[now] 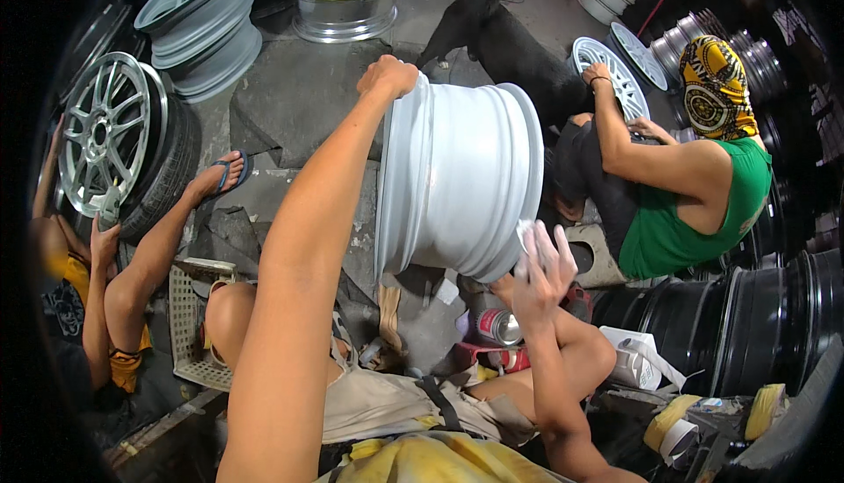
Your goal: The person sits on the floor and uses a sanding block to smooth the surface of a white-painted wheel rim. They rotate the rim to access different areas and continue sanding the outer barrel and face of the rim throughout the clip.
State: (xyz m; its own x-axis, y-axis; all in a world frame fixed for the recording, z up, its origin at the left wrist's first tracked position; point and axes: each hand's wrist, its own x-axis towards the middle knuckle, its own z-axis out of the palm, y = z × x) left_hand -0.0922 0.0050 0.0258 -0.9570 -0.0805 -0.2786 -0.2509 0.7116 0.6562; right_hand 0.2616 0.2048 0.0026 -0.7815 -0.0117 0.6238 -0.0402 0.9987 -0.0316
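A large light-grey wheel rim [462, 167] stands on edge between my knees, its barrel turned toward me. My left hand [387, 77] is closed over the top of its left flange, the arm stretched out. My right hand [543, 263], dusted white, is at the lower right edge of the rim. A small whitish piece [525, 233], too small to name surely, sits at its fingers. Whether that hand touches the rim, I cannot tell. Below the rim stand an open metal can [499, 326] with a red label and a red container [505, 360].
At right, a person in a green top [703, 210] handles another grey wheel [611, 79]. A black dog [519, 52] stands beyond my rim. At left, another person's hand [104, 241] works at a spoked silver wheel [104, 131]. Black rims [730, 329] lie at lower right; a crate [189, 329] is left.
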